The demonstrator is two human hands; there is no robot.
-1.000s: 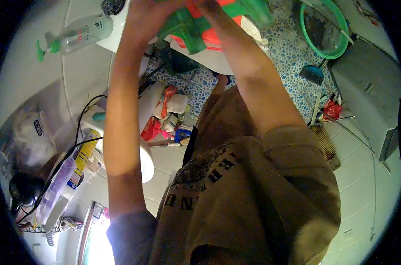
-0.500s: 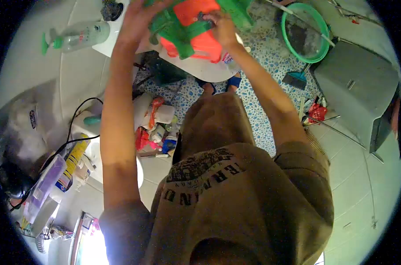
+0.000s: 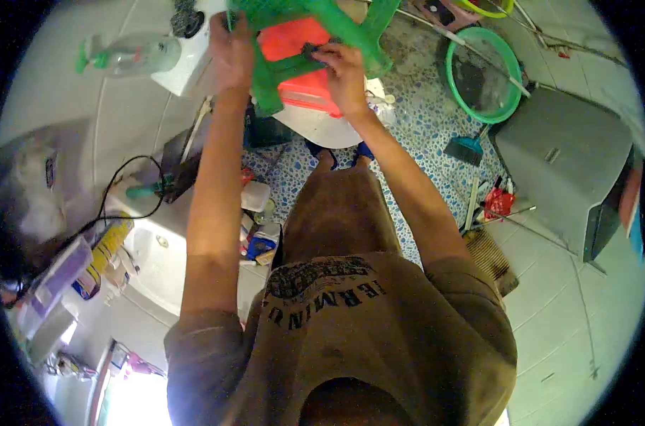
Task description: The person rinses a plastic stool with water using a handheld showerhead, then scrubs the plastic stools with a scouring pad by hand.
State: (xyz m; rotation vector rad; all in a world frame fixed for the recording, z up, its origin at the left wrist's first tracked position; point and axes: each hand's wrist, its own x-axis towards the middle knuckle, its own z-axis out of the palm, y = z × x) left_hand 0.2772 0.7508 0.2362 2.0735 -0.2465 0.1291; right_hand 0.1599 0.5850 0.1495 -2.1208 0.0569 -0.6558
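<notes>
A green plastic stool (image 3: pixel 266 89), tilted with its legs spread, fills the top centre of the head view. My left hand (image 3: pixel 232 60) is closed around its left side; the fingertips are partly hidden. My right hand (image 3: pixel 345 77) pinches a small dark scouring pad (image 3: pixel 310 51) against the stool's crossbar. Behind and below the green stool shows an orange-red plastic piece (image 3: pixel 308 96), its full shape hidden. It rests on a white rounded surface (image 3: pixel 322 131) in front of my feet.
A clear pump bottle (image 3: pixel 145 55) lies toward the upper left by a white ledge. A green basin (image 3: pixel 484 74) with a pole across it stands right, near a blue brush (image 3: pixel 466 149). A grey bin (image 3: pixel 564 142) is farther right. A white sink (image 3: pixel 159 263) is at left.
The green stool has turned and shifted in view. My left hand has gone from spread fingers to a grip on its side. My right hand with the pad has moved slightly left and down.
</notes>
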